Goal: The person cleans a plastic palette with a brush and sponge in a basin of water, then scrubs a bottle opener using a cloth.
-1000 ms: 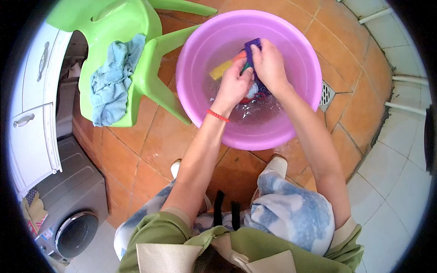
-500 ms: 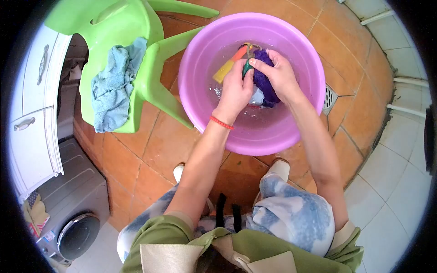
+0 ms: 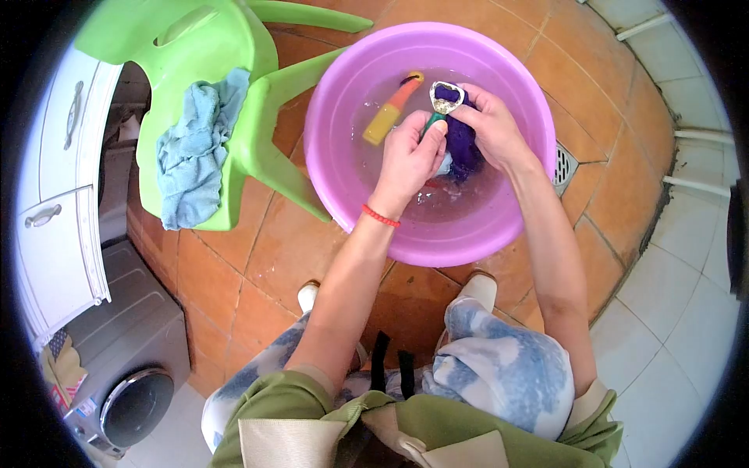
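My left hand (image 3: 413, 152) is closed round the green handle of a bottle opener (image 3: 445, 98), whose shiny metal head points up and away from me. A dark purple cloth (image 3: 463, 144) is gripped in my right hand (image 3: 491, 125). Part of the cloth shows through the loop of the opener's head, and the rest hangs down into the water. Both hands are over a purple basin (image 3: 337, 199) of water. Left of them, a yellow and orange long-handled thing (image 3: 388, 115) lies in the water. Something pale blue (image 3: 445, 164) shows below my left fingers, partly hidden.
A green plastic chair (image 3: 261, 117) stands left of the basin, with a blue towel (image 3: 195, 148) on its seat. A floor drain (image 3: 565, 166) is just right of the basin. White cabinets (image 3: 58, 195) and a grey washing machine (image 3: 129, 312) line the left side.
The bottle opener's metal head has turned up into plain view. My left hand has shifted slightly down along the handle, and my right hand has moved with the purple cloth towards the head.
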The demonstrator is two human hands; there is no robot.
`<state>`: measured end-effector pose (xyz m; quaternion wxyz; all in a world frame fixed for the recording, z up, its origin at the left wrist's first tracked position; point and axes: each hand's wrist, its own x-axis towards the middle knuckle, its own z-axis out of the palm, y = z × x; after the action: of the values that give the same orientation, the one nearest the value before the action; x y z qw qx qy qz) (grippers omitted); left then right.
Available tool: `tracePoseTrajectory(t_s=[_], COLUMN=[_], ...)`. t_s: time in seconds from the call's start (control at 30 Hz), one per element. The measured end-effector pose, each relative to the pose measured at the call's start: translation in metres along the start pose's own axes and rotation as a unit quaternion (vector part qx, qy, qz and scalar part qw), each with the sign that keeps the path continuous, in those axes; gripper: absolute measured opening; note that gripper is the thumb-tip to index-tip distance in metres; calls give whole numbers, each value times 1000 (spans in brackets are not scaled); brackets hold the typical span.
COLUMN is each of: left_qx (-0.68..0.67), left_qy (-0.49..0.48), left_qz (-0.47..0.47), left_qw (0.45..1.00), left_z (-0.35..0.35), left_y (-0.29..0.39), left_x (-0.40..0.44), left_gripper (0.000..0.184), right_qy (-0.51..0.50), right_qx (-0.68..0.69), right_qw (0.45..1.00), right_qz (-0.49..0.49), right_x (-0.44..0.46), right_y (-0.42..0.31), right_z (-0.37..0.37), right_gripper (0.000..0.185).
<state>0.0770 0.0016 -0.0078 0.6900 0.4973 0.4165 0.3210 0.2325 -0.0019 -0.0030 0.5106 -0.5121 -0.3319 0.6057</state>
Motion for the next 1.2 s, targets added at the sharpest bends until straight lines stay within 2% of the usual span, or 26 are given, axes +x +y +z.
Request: tracePoseTrajectory(t_s=[0.07, 0.13, 0.17, 0.2, 0.27, 0.37, 0.4, 0.47, 0.5, 0.57, 0.63, 0.73, 0.77, 0.8, 0.87, 0.9, 1.0, 1.03, 1.13, 1.2], left_qx=[45, 59, 65, 50, 18, -40, -48, -19, -3, 55, 136, 264, 305, 345, 276, 240, 206, 266, 280, 286], left_qy=[40, 93, 120, 131, 151, 136, 132, 106, 99, 93, 102, 128, 136, 143, 138, 135, 128, 138, 126, 126], left_qz=[34, -9, -30, -74, -161, -217, -228, -167, -130, -66, -25, 61, 92, 122, 47, 10, 91, 139, 158, 167], left_qw=[998, 994, 990, 987, 975, 966, 964, 980, 987, 992, 985, 954, 938, 919, 950, 961, 966, 944, 938, 935], left_z=[0, -4, -7, -10, -16, -19, -20, -18, -16, -11, -13, -15, -13, -12, -10, -9, -4, -1, -2, -2], left_y=[-8, -6, -5, -7, -15, -18, -20, -19, -22, -28, -40, -37, -33, -28, -15, -11, -11, -8, -8, -7], left_x=[5, 7, 9, 10, 13, 18, 19, 18, 17, 16, 18, 13, 8, 5, 4, 5, 5, 4, 3, 2], left_gripper=[19, 22, 23, 25, 28, 27, 27, 20, 18, 11, 13, 17, 18, 20, 22, 23, 21, 21, 22, 24], right_qy=[24, 58, 123, 109, 75, 31, 35, 43, 21, 28, 48, 81, 68, 64, 55, 64, 165, 192, 169, 194], right_qx=[-31, -70, -215, -360, -619, -473, -363, -130, -108, -232, -350, -444, -463, -449, -421, -436, -396, -325, -126, -133], right_qw=[999, 996, 968, 927, 780, 880, 931, 991, 994, 969, 924, 864, 863, 862, 857, 856, 887, 916, 974, 967], right_qz=[3, 12, -40, -9, 53, 35, 19, -11, -11, -77, -150, -225, -191, -225, -291, -271, -169, -135, -83, -102], right_x=[0, 2, 19, 26, 34, 23, 18, 7, 3, -1, -2, -6, -8, -8, -6, -7, -6, -3, -2, 1], right_y=[-1, 1, 33, 46, 57, 49, 43, 25, 18, 16, 16, 16, 13, 13, 15, 11, 10, 17, 17, 20], right_z=[2, 0, -14, -21, -29, -20, -13, 4, 8, 16, 22, 22, 23, 24, 26, 29, 38, 39, 39, 41], right_gripper=[34, 41, 49, 49, 49, 40, 38, 33, 28, 26, 24, 23, 23, 22, 22, 29, 37, 42, 41, 36])
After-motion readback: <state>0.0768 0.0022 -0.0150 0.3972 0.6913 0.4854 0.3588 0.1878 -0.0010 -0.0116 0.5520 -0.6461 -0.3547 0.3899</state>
